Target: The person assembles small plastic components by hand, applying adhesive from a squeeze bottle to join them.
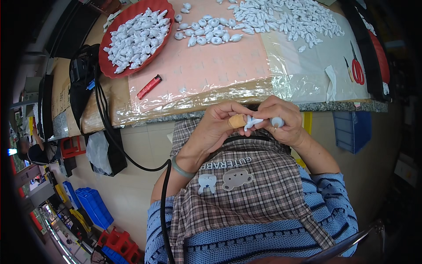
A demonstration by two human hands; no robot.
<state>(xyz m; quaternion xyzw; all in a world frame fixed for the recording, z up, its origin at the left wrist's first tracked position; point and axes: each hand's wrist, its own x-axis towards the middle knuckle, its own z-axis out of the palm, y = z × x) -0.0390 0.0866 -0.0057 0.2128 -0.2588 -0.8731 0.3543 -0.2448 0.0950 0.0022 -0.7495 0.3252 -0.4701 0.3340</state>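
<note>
Just over my lap, at the table's near edge, both hands meet around a small white moulded piece. My left hand is closed, pinching the piece from the left; a tan cover wraps one fingertip. From the other side, my right hand is closed too, its thumb and finger at the piece. A small whitish bottle with a narrow tip is tucked in the right hand's fingers, most of its body hidden. Part of the piece is covered by fingertips.
A red dish heaped with white pieces stands at the far left. More white pieces spread across the back. A red lighter-like stick, red-handled scissors and a white strip lie on the table. A black cable hangs at left.
</note>
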